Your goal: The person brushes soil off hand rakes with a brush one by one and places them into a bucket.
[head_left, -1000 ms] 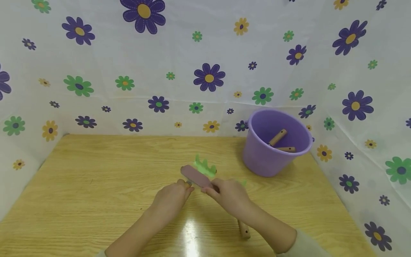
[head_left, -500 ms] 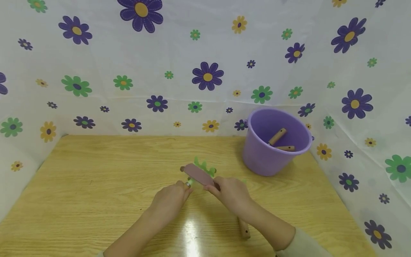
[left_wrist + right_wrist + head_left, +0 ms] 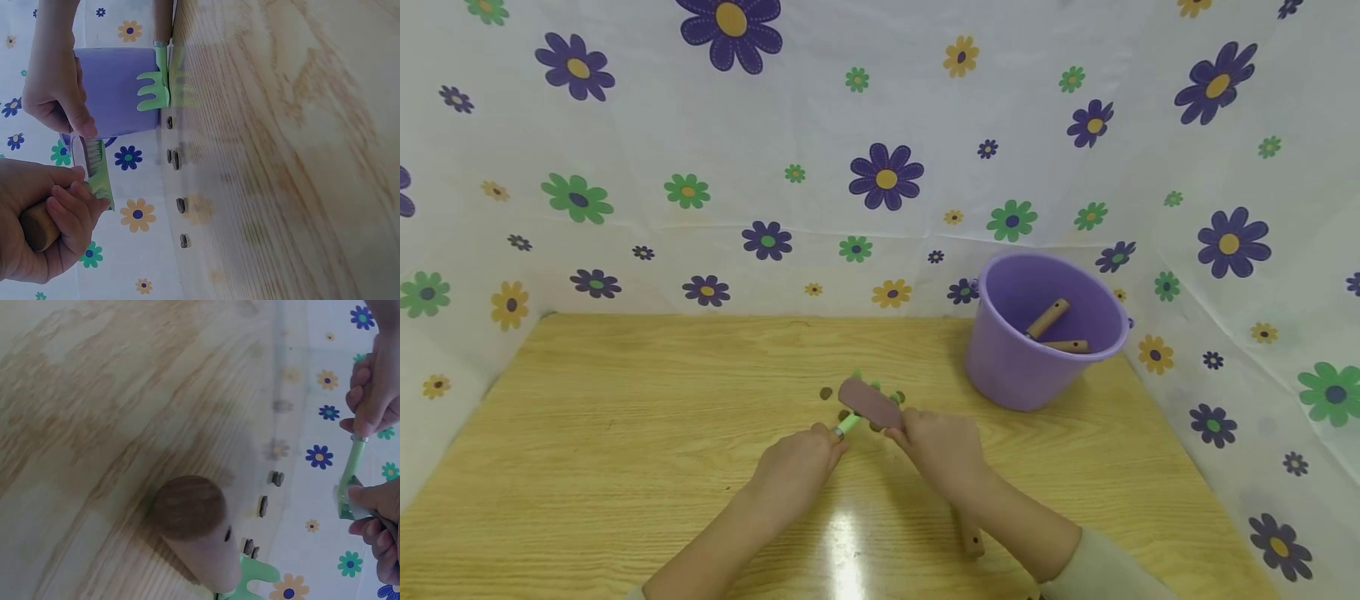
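My left hand (image 3: 797,471) grips the wooden handle of a green hand rake (image 3: 850,425), held above the table. Between the thumb and fingers of my right hand (image 3: 943,454) is a brush (image 3: 871,404) with a flat mauve back, which covers most of the rake's head in the head view. White bristles (image 3: 94,156) show against the green metal in the left wrist view. Several small dark pebbles (image 3: 180,205) lie on the table beneath. A second green hand rake (image 3: 153,94) lies to the right, its wooden handle (image 3: 970,533) partly under my right forearm.
A purple bucket (image 3: 1022,383) stands at the back right of the wooden table (image 3: 662,400). Two wooden handles (image 3: 1048,319) show inside it. A white flowered cloth (image 3: 737,150) hangs behind and along both sides.
The brush has shifted slightly right over the rake's head. The rake has tilted, so its prongs show less and its green neck more. More pebbles have come into sight beneath.
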### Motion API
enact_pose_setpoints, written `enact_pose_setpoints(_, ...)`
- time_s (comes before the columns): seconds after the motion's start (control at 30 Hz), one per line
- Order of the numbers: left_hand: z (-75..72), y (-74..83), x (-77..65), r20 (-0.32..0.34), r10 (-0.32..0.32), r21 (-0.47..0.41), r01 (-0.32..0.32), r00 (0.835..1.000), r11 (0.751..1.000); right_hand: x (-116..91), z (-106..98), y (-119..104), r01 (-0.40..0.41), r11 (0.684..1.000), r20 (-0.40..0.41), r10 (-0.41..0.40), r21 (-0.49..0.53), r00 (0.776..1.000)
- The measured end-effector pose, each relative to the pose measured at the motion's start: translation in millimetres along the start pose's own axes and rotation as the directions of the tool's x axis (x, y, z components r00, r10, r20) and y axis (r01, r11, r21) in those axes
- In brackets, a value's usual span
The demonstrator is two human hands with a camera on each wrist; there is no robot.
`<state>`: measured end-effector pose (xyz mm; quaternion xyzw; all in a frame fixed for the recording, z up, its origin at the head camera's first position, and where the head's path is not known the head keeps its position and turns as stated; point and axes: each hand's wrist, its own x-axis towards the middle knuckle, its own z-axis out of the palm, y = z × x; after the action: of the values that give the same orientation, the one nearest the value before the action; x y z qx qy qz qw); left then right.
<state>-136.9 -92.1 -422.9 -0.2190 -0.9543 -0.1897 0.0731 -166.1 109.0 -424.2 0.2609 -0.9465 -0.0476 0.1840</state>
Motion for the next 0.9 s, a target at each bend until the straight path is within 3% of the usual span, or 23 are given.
enact_pose_setpoints(0.13, 0.1, -1.0, -0.1, 0.007, -0.015, -0.007, 0.015, 1.000, 1.000, -2, 4, -2, 0.071, 0.984, -0.137, -0.094, -0.165, 0.986)
enact_pose_setpoints(0.23, -1.0, -1.2, 0.1, 0.017, -0.027, -0.011, 0.027, 0.999, 1.000, -2, 4, -2, 0.100, 0.972, -0.191, -0.142, -0.212, 0.971)
enact_pose_setpoints(0.53, -4.2, -2.0, 1.3, 0.082, -0.039, -0.046, 0.043, 0.996, 0.998, 1, 7, 2, 0.166, 0.934, -0.236, -0.247, -0.316, 0.940)
enact_pose_setpoints(0.73, -4.4, 0.4, 2.1, 0.123, -0.063, -0.009, 0.065, 0.990, 0.998, 5, 5, 4, 0.174, 0.920, -0.263, -0.276, -0.352, 0.925)
enact_pose_setpoints(0.9, -2.5, 1.5, -1.1, 0.167, -0.070, 0.015, 0.069, 0.983, 0.998, 9, -3, 8, 0.095, 0.922, -0.325, -0.227, -0.376, 0.918)
